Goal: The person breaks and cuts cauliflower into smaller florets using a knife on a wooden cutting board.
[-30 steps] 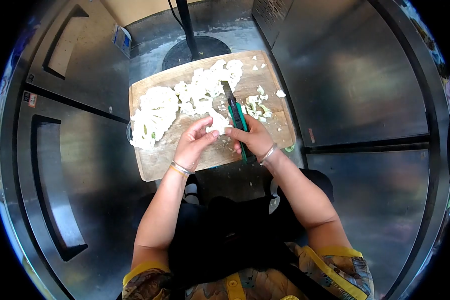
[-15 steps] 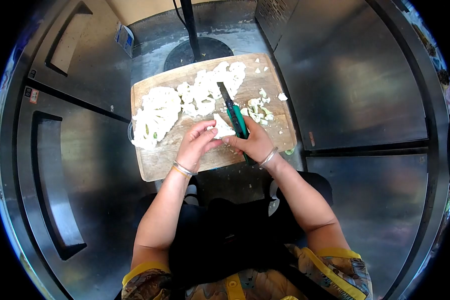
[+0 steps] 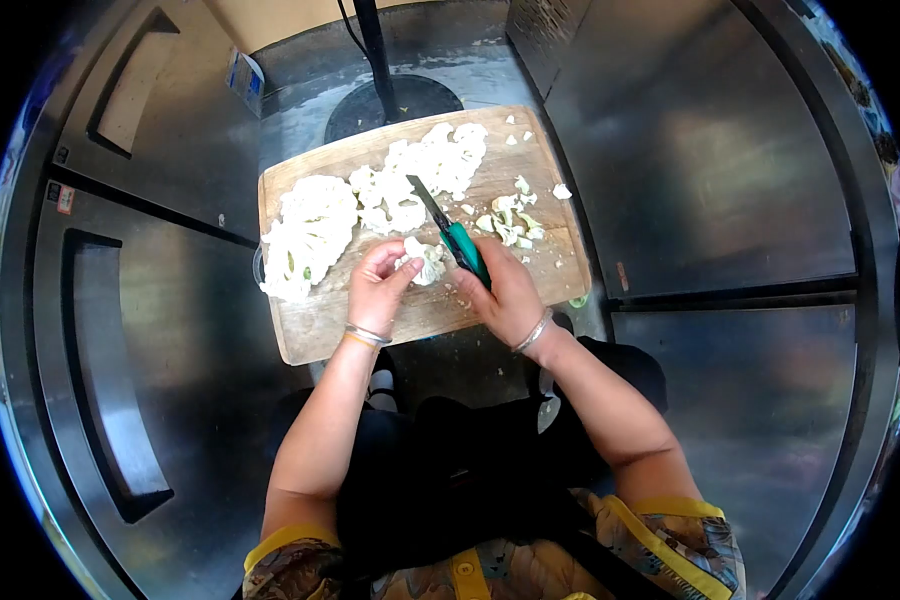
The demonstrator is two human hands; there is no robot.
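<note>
My left hand (image 3: 376,293) pinches a small white cauliflower floret (image 3: 428,264) between thumb and fingers, just above the wooden cutting board (image 3: 320,325). Closed around the green handle of a utility knife (image 3: 459,240), my right hand (image 3: 511,297) is close to the floret's right side. The knife's dark blade points up and to the left, apart from the floret. A large cauliflower piece (image 3: 315,225) lies on the board's left, with more cut florets (image 3: 450,160) along the far side. Small trimmed stem bits (image 3: 512,220) are heaped right of the knife.
Stainless steel cabinets flank me, one on the left (image 3: 200,350) and one on the right (image 3: 710,170). Behind the board stands a black pole (image 3: 373,50) on a round base (image 3: 425,95). My knees are under the board's near edge.
The knife has drawn away from the floret and tilted further left. My right hand has turned with it. The floret has been turned in my left fingers and moved slightly left.
</note>
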